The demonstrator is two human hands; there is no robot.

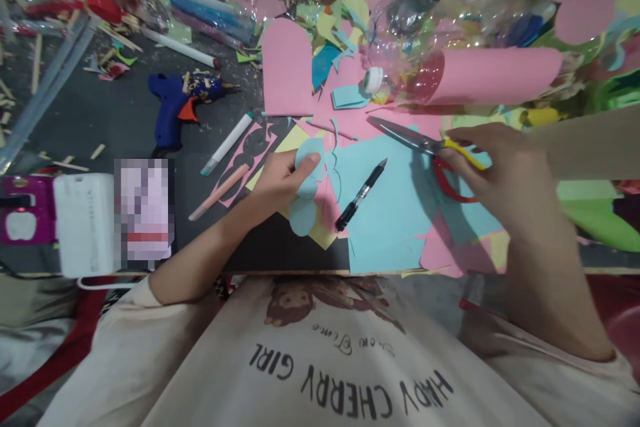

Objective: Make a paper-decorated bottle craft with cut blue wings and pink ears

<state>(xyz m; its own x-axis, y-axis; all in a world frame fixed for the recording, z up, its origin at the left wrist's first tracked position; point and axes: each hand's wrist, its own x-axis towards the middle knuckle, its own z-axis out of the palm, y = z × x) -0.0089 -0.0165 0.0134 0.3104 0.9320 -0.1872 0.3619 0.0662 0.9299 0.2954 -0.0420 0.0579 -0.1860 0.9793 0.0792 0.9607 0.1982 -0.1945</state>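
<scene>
Between the thumb and fingers of my left hand [280, 180] is a light blue paper cutout [303, 215] with rounded lobes. My right hand [493, 163] grips a pair of scissors [407, 135] by its yellow and red handles, with the blades pointing left above the paper. A black pen [361, 195] lies between my hands on light blue paper sheets [395, 180]. Thin curled blue offcuts lie just right of the cutout. Left of my left hand are a pink paper strip with holes [250, 159], a peach-coloured stick [220, 192] and a white marker [227, 143].
A blue glue gun [173, 103] lies at the left. Near the front left edge sit a white power bank [85, 223] and a blurred-out pink item [146, 210]. A pink-wrapped plastic bottle [495, 75] lies at the back right, among plastic, paper scraps and a pink arch-shaped piece [287, 67].
</scene>
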